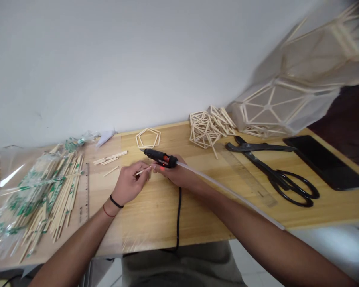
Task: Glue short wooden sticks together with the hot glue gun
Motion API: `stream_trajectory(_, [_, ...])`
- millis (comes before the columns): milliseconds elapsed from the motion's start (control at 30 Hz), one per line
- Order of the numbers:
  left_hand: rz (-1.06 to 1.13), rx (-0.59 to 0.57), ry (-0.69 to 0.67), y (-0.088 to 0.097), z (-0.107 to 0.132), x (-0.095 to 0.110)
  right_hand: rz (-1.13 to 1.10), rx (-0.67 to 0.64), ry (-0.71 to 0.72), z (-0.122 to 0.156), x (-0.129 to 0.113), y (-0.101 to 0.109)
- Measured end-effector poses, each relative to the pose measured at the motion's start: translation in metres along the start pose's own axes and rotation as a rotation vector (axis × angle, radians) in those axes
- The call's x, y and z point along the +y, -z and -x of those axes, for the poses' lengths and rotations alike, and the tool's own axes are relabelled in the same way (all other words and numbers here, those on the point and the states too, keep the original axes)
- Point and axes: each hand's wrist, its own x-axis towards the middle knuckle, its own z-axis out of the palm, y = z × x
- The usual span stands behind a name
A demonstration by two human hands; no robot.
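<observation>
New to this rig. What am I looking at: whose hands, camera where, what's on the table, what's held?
There's no robot: these are one person's bare hands, and the single picture comes from a camera worn on their head, looking forward and down. The left hand pinches a thin wooden stick. The right hand holds a black hot glue gun, with a long glue stick out its back.

On the wooden table: bundled sticks at left, a pentagon frame beyond the hands, and, toward the right, a pile of stick frames, black scissors and a smartphone.
</observation>
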Motion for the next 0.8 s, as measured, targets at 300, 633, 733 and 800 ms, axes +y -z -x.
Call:
stream_trajectory(300, [-0.091, 0.019, -0.066, -0.003, 0.001, 0.002, 0.001, 0.065, 0.102, 0.001, 0.007, -0.008])
stream_trajectory(633, [0.182, -0.067, 0.043, 0.000, 0.001, 0.001, -0.126, -0.154, -0.005, 0.001, 0.006, 0.000])
stream_trajectory(733, [0.309, -0.094, 0.092, 0.003, 0.002, -0.002, -0.269, -0.201, -0.031, 0.001, 0.012, -0.003])
stream_trajectory(800, [0.369, -0.109, 0.089, 0.004, 0.001, -0.004, -0.401, -0.240, -0.043, 0.001, 0.013, -0.005])
